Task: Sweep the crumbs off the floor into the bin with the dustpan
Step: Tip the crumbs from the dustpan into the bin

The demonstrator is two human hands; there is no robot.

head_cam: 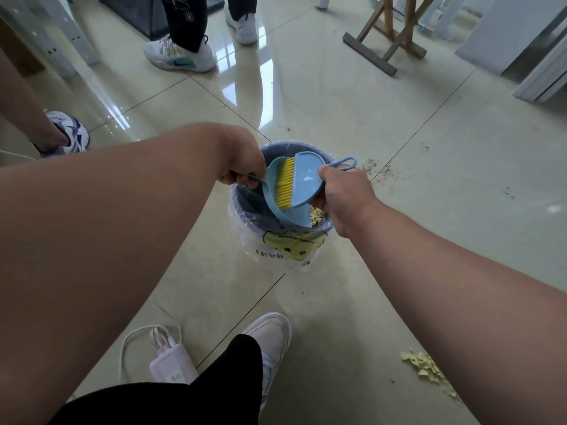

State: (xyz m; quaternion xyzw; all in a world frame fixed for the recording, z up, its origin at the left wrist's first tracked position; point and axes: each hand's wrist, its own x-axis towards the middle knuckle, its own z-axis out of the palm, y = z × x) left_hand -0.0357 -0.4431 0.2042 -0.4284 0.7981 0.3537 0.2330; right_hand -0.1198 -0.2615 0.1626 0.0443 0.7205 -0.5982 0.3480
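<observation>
L hand [242, 167] grips dustpan [276, 194], R hand [343, 191] grips brush [303, 179] over bin [245, 207] (crumbs [429, 371] nearby).

Bright daylight; floor [306, 96] glare; edges perhaps warped
</observation>
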